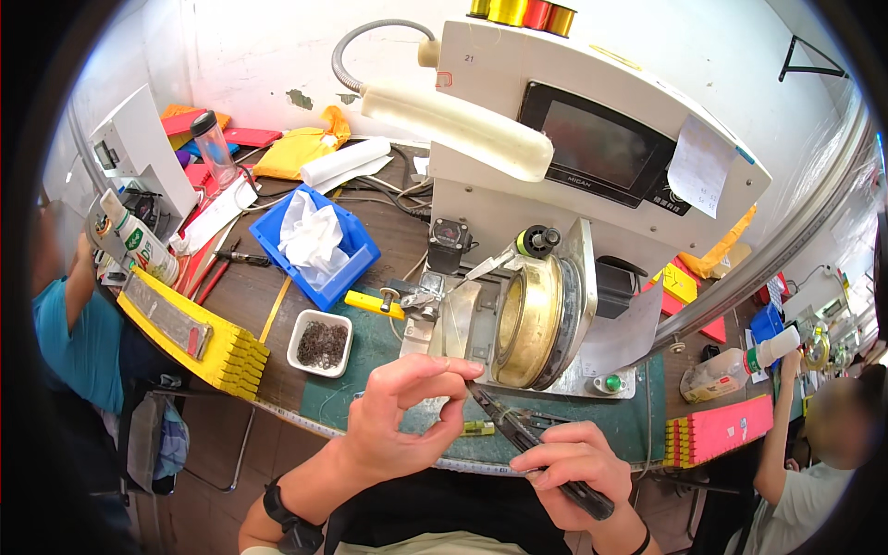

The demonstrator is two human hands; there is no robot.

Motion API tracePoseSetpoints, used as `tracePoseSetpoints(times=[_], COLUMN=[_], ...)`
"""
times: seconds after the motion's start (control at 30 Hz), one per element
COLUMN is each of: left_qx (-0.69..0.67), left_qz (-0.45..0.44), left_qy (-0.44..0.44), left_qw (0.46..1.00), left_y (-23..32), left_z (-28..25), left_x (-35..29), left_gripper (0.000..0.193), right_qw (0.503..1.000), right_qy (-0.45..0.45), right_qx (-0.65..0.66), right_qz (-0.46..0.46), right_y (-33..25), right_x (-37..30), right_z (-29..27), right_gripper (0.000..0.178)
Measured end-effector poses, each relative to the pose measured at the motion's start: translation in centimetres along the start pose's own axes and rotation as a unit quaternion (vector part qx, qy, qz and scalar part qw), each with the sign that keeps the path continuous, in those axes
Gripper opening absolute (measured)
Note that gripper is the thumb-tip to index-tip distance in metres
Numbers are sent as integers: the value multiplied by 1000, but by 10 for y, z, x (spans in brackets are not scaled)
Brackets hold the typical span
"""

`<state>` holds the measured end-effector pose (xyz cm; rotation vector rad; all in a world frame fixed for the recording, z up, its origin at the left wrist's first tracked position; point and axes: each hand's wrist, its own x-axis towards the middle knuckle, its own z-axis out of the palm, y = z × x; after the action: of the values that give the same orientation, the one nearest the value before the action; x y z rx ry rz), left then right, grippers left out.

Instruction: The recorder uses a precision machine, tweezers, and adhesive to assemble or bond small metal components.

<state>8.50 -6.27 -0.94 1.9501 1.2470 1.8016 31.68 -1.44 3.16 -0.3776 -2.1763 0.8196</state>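
1. Pliers (pixel 541 455) with dark handles lie in the right hand (pixel 575 467), whose fingers are wrapped shut around the handles; the tips point up-left toward the left hand (pixel 407 414).
2. Left hand's thumb and forefinger are pinched together at the tips, the other fingers curled; whatever is held between them is too small to tell, and it sits just beside the plier tips.
3. Both hands hover over the near edge of the bench (pixel 388 356), where a green mat and a measuring strip run along the curved rim.
4. Straight ahead, and close, stands a white winding machine (pixel 573 176) with a brass-coloured round spool (pixel 532 319); it walls off the room in front of the hands.
5. Left of the hands the bench has more room: a small white tray of dark bits (pixel 320 342), then a blue bin (pixel 314 245) holding white crumpled paper.
6. A yellow block of stacked strips (pixel 199 338) juts over the left rim of the bench.
7. Another person in a teal sleeve (pixel 79 342) stands at the far left, and a second one at the lower right holds a white bottle (pixel 740 365), well apart from the hands.
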Motion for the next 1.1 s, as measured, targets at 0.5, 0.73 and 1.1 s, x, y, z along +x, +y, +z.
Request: tracePoseSetpoints(times=[0.5,0.73,1.1], left_qx=[-8,17,101], left_qz=[15,-13,-43], left_qy=[-14,-54,9], left_qw=[1000,998,994], left_y=[-5,1,5], left_z=[4,-1,-23], left_x=[-4,-9,4], left_gripper=[72,77,78], right_qw=[999,1000,999], right_qy=[33,-10,46], right_qx=[-1,27,26], right_qz=[21,-3,9], right_y=[3,1,-28], right_x=[-7,-21,-65], right_z=[0,-3,-16], right_gripper=[29,39,14])
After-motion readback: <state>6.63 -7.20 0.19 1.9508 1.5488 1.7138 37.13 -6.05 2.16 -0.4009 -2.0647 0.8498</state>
